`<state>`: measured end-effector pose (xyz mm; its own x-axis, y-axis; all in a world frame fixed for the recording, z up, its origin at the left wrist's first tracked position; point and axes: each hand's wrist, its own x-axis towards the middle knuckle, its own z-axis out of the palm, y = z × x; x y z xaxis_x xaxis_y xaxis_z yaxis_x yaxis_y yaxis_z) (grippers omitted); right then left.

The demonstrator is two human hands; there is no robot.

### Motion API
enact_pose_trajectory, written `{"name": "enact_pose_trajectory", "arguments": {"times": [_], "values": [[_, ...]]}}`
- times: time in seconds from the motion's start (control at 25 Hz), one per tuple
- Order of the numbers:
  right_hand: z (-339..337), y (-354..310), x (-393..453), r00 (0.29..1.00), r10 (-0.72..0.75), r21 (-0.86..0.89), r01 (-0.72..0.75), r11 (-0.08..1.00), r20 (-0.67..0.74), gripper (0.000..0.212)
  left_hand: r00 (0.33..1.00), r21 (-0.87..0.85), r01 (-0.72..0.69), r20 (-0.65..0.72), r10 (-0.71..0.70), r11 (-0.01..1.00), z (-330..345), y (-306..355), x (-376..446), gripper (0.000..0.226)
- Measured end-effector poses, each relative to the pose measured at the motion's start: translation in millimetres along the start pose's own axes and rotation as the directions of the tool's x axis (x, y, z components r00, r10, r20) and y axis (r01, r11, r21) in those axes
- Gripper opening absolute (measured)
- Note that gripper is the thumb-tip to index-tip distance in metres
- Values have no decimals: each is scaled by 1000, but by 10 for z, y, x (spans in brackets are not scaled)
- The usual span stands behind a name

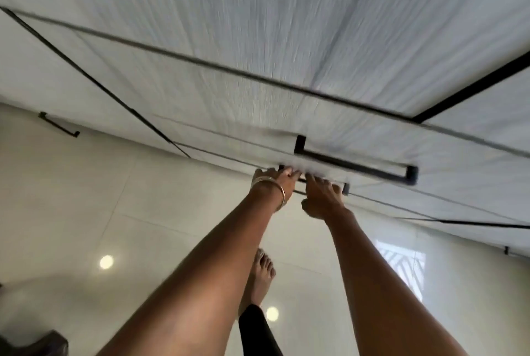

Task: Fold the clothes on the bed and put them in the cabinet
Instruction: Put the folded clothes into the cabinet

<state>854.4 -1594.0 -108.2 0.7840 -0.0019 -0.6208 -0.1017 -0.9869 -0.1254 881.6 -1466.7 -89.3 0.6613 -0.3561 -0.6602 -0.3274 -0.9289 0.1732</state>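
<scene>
The white cabinet (286, 54) fills the upper view, blurred by motion. Low on it, a black bar handle (346, 188) of a bottom drawer shows between and beside my hands. My left hand (276, 183), with bangles on the wrist, has its fingers hooked at the handle's left end. My right hand (321, 198) curls its fingers over the bar's middle, thumb hanging below. No clothes are in view.
A larger black handle (355, 165) sits just above the held one, and another handle (58, 124) is on the panel to the left. Glossy pale floor tiles (86, 212) lie below, with my bare foot (261, 275). A dark object (37, 344) sits bottom left.
</scene>
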Motion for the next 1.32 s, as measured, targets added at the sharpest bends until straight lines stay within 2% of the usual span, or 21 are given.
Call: {"name": "enact_pose_trajectory", "arguments": {"times": [0.08,0.16,0.28,0.4,0.52,0.6,0.68,0.72,0.76,0.84,0.88,0.92,1.0,1.08,1.16,1.32], "values": [[270,-16,77,994,48,-63,-54,997,-96,75,998,-99,8,-64,-15,995,249,-57,113,72],[466,-28,70,981,91,-15,-95,995,-170,69,992,-194,26,-114,-49,981,450,11,86,66],[599,-71,-72,984,115,21,-113,993,-133,63,989,-197,60,-119,-85,979,590,146,-47,59],[758,-136,-327,994,105,41,-104,994,-28,62,997,-113,71,13,-70,991,743,126,-181,59],[971,-192,-792,993,84,97,-91,991,82,61,976,-58,54,216,-40,997,881,155,-585,59],[1018,-249,-1234,983,93,130,-114,985,158,53,960,-33,76,271,-65,997,897,234,-1017,48],[929,-411,-1690,970,149,171,-183,968,193,36,988,16,28,153,-30,999,914,281,-1571,38],[850,-537,-1912,963,200,200,-234,951,179,30,999,73,-34,22,32,997,934,265,-1845,43],[813,-668,-2112,956,257,216,-283,935,139,26,996,110,-61,-55,67,992,968,226,-2096,49],[862,-900,-2462,946,322,176,-310,934,-44,20,974,131,-44,-216,72,990,1209,125,-2502,38],[958,-976,-2605,943,307,162,-286,945,-125,22,982,119,8,-188,15,993,1322,59,-2679,35],[1073,-1033,-2731,950,257,142,-233,962,-177,31,993,93,59,-109,-48,994,1405,-30,-2819,47],[1288,-1073,-2950,991,134,99,-136,986,22,54,988,73,92,121,-100,993,1577,-175,-3010,85],[1462,-1101,-3188,979,53,17,-58,998,198,73,965,38,68,251,-75,997,1668,-316,-3175,97],[1503,-1138,-3357,968,60,6,-63,998,242,77,952,16,58,300,-60,998,1670,-385,-3261,87],[1153,-1369,-3529,960,72,-16,-71,997,269,41,941,-67,71,335,-45,995,1276,-416,-3614,53]]}}
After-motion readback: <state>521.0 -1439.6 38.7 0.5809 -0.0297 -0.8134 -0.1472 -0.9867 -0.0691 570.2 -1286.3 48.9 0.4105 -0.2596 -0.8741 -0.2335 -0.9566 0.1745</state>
